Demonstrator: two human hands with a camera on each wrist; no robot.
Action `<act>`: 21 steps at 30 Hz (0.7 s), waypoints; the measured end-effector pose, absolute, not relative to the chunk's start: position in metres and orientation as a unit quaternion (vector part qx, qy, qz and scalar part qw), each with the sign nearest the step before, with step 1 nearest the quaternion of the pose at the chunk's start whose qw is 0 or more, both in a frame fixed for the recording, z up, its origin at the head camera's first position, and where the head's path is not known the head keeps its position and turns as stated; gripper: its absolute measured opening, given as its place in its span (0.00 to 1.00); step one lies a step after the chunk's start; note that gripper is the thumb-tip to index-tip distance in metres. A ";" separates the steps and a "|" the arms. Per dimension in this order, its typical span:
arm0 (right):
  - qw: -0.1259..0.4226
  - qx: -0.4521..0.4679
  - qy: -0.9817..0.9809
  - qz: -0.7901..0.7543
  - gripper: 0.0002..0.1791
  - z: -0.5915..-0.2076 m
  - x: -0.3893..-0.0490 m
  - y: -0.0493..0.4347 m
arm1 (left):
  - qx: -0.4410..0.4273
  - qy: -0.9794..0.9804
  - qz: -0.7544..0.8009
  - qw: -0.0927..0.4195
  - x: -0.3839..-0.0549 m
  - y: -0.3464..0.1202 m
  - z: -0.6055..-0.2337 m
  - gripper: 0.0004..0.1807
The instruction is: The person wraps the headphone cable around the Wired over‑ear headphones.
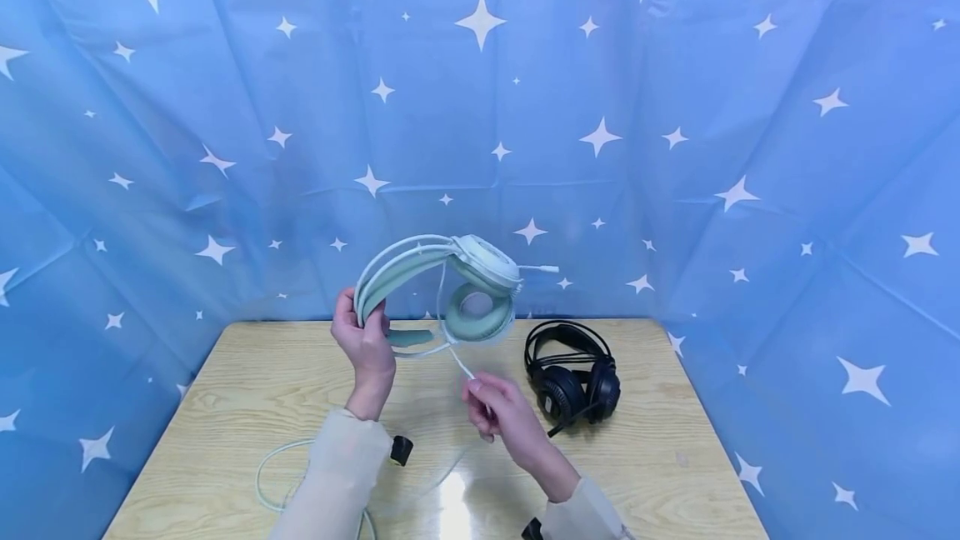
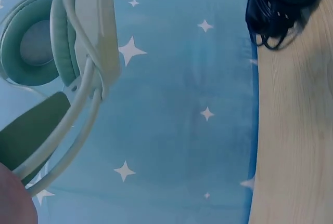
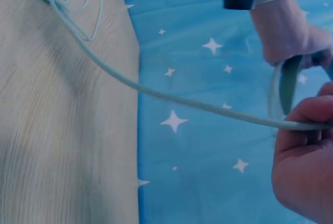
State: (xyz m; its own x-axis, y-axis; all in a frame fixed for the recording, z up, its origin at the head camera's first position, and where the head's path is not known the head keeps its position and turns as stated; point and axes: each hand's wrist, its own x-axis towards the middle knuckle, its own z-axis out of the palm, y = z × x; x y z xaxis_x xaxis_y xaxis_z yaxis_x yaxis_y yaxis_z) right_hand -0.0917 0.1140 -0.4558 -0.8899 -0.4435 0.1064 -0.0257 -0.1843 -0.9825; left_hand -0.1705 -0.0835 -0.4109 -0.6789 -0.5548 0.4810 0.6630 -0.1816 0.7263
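Observation:
In the head view, my left hand (image 1: 365,338) grips the headband of a mint-and-white headset (image 1: 480,263), holding it raised above the table on its side. Its ear cups lie to the right, and a thin white microphone boom (image 1: 538,268) sticks out past them. My right hand (image 1: 506,419) pinches the headset's pale cable (image 1: 461,362) below the ear cups. In the right wrist view the cable (image 3: 182,101) runs from those fingers down to loose loops on the table. The left wrist view shows the headband's twin white bars (image 2: 78,125) leading from my hand to the cups.
A black headset (image 1: 573,382) with its cord lies on the wooden table (image 1: 645,473), right of my hands. Loops of the pale cable (image 1: 258,482) rest near my left sleeve. A blue curtain (image 1: 480,132) with white stars stands behind and at both sides.

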 end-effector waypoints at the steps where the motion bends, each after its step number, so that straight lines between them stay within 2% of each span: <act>1: 0.131 -0.198 0.615 -0.752 0.13 -0.455 -0.090 0.115 | -0.051 -0.515 -0.752 0.407 -0.170 -0.084 -0.411 0.07; 5: 0.120 -0.230 0.595 -0.760 0.13 -0.449 -0.084 0.120 | -0.029 -0.556 -0.708 0.435 -0.171 -0.085 -0.416 0.05; 9: 0.133 -0.258 0.586 -0.756 0.13 -0.442 -0.081 0.122 | -0.014 -0.575 -0.692 0.437 -0.170 -0.087 -0.421 0.08; 21: 0.126 -0.323 0.575 -0.741 0.18 -0.430 -0.071 0.132 | -0.019 -0.634 -0.631 0.446 -0.162 -0.088 -0.432 0.11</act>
State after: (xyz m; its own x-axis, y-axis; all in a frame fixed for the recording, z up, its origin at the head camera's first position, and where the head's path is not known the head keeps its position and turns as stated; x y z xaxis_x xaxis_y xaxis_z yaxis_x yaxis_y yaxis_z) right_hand -0.0711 0.1316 -0.4304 -0.7592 -0.5588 0.3337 -0.1853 -0.3060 -0.9338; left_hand -0.1618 -0.0883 -0.4317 -0.6014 -0.5394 0.5893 0.5871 0.2019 0.7839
